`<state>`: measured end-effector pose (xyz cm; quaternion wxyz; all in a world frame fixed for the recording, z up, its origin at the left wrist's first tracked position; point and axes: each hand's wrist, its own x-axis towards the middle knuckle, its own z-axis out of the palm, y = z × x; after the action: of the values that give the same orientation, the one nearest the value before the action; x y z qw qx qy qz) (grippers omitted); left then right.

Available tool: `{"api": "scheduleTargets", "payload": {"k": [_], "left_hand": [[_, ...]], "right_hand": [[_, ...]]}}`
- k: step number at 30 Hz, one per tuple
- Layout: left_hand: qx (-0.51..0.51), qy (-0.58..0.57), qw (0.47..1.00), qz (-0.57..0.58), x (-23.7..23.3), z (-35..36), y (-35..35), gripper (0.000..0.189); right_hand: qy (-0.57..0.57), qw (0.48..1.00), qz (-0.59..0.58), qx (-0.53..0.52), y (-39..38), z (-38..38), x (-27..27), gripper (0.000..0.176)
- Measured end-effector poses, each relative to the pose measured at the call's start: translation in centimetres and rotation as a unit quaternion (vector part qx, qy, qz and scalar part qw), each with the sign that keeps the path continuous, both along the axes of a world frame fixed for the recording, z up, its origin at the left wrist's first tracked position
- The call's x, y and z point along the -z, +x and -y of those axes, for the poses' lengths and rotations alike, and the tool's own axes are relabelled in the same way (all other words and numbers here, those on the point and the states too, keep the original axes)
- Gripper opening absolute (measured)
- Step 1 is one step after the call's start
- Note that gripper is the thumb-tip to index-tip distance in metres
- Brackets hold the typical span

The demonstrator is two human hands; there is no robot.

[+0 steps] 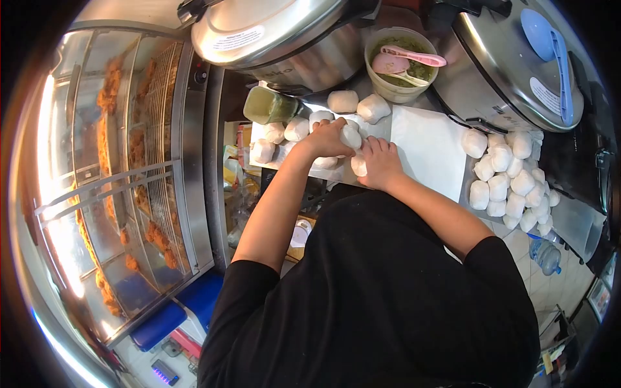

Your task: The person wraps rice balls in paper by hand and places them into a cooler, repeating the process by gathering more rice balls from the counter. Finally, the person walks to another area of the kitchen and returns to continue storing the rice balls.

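My left hand [328, 138] is closed round a white paper-wrapped bundle [350, 136] over the counter. Close beside it, my right hand [383, 163] rests with its fingers curled over a second wrapped bundle [359, 165], near the counter's front edge. What is inside the wrapping does not show. Several more white bundles [297, 129] stand to the left and behind my hands. A flat white sheet of paper [427, 143] lies just right of my right hand.
Two large lidded cookers [291, 58] [491, 71] stand at the back. Between them is a tub [399, 90] with pink spoons. A green container [264, 105] stands left. Several white bundles [499, 184] are piled right. A glass cabinet [123, 174] holds fried food.
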<state>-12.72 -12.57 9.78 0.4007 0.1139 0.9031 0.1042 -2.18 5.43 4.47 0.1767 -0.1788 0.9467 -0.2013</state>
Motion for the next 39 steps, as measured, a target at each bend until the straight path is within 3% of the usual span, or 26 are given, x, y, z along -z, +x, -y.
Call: {"api": "scheduleTargets", "payload": {"k": [3, 5, 7, 9, 13, 15, 16, 17, 18, 19, 20, 21, 23, 24, 25, 27, 28, 29, 31, 32, 33, 35, 39], "left_hand": [[-0.004, 0.018, 1.000, 0.018, 0.3, 0.3, 0.3, 0.094], [-0.012, -0.018, 0.999, -0.035, -1.3, -0.7, 1.2, 0.089], [-0.025, -0.027, 0.997, -0.069, -0.6, -1.0, 2.2, 0.083], [-0.029, -0.005, 0.992, -0.121, -0.2, -0.8, 3.0, 0.077], [0.001, 0.085, 0.978, -0.189, 0.0, 1.0, 4.8, 0.069], [-0.013, 0.136, 0.974, -0.180, -0.7, 2.8, 5.7, 0.073], [-0.082, 0.216, 0.959, -0.160, -0.6, 4.0, 6.1, 0.077], [-0.151, 0.293, 0.934, -0.136, -0.4, 5.2, 6.6, 0.081], [-0.150, 0.304, 0.931, -0.132, -0.9, 6.7, 7.0, 0.081], [-0.264, 0.407, 0.874, -0.004, -1.7, 8.4, 7.3, 0.085], [-0.367, 0.490, 0.780, 0.127, -2.0, 9.5, 7.6, 0.089], [-0.369, 0.496, 0.775, 0.131, -1.1, 9.9, 7.9, 0.089], [-0.498, 0.581, 0.623, 0.165, 1.5, 10.6, 9.0, 0.095], [-0.499, 0.624, 0.570, 0.191, 2.2, 10.4, 8.7, 0.090], [-0.501, 0.627, 0.565, 0.191, 3.6, 10.3, 8.5, 0.090], [-0.518, 0.559, 0.610, 0.217, 4.9, 9.8, 8.5, 0.084], [-0.501, 0.523, 0.673, 0.149, 4.9, 9.4, 8.9, 0.060], [-0.505, 0.530, 0.666, 0.144, 4.8, 9.2, 8.8, 0.060], [-0.398, 0.487, 0.773, 0.076, 3.7, 9.3, 8.9, 0.075], [-0.408, 0.345, 0.845, -0.035, 5.1, 8.4, 9.7, 0.094], [-0.414, 0.344, 0.842, -0.042, 5.0, 8.1, 10.1, 0.094], [-0.412, 0.253, 0.874, -0.046, 4.7, 7.9, 10.3, 0.112], [-0.447, 0.270, 0.853, 0.011, 5.6, 8.0, 9.7, 0.115]], "right_hand": [[0.054, 0.998, 0.010, 0.019, 0.0, 1.1, -0.3, 0.097], [0.162, 0.987, -0.001, 0.004, -0.2, 1.8, -1.4, 0.096], [0.176, 0.984, -0.012, 0.005, -0.3, 2.2, -1.3, 0.096], [0.121, 0.989, 0.066, 0.054, -0.4, 2.4, -1.4, 0.100], [0.049, 0.994, 0.048, 0.088, 0.1, 1.6, -0.9, 0.104], [-0.056, 0.980, 0.018, 0.191, 0.4, 0.7, 0.4, 0.104], [-0.089, 0.958, 0.086, 0.260, 0.2, 0.3, -0.5, 0.102], [-0.076, 0.958, 0.083, 0.264, 0.0, -0.1, -0.6, 0.102], [-0.260, 0.865, 0.197, 0.380, -0.2, -0.4, -0.4, 0.099], [-0.430, 0.713, 0.294, 0.470, -0.5, -0.5, -0.6, 0.097], [-0.502, 0.669, 0.322, 0.444, -0.7, -0.7, -0.9, 0.088], [-0.494, 0.673, 0.321, 0.447, -1.3, -0.1, -1.8, 0.088], [-0.623, 0.608, 0.335, 0.361, -3.2, 2.2, -3.3, 0.081], [-0.606, 0.621, 0.345, 0.358, -4.4, 3.2, -2.7, 0.082], [-0.601, 0.624, 0.347, 0.358, -5.2, 4.2, -1.8, 0.082], [-0.422, 0.758, 0.304, 0.394, -5.9, 6.0, -0.7, 0.083], [-0.416, 0.754, 0.295, 0.415, -5.9, 6.7, -1.0, 0.084], [-0.410, 0.761, 0.294, 0.407, -6.3, 6.6, -1.2, 0.084], [-0.400, 0.775, 0.335, 0.356, -6.7, 6.7, -2.2, 0.082], [-0.406, 0.742, 0.377, 0.376, -6.4, 6.3, -3.0, 0.078], [-0.405, 0.746, 0.380, 0.368, -6.4, 5.9, -2.5, 0.078], [-0.427, 0.685, 0.453, 0.379, -6.8, 4.8, -0.9, 0.072], [-0.392, 0.723, 0.456, 0.340, -8.2, 5.3, -2.1, 0.066]]}}
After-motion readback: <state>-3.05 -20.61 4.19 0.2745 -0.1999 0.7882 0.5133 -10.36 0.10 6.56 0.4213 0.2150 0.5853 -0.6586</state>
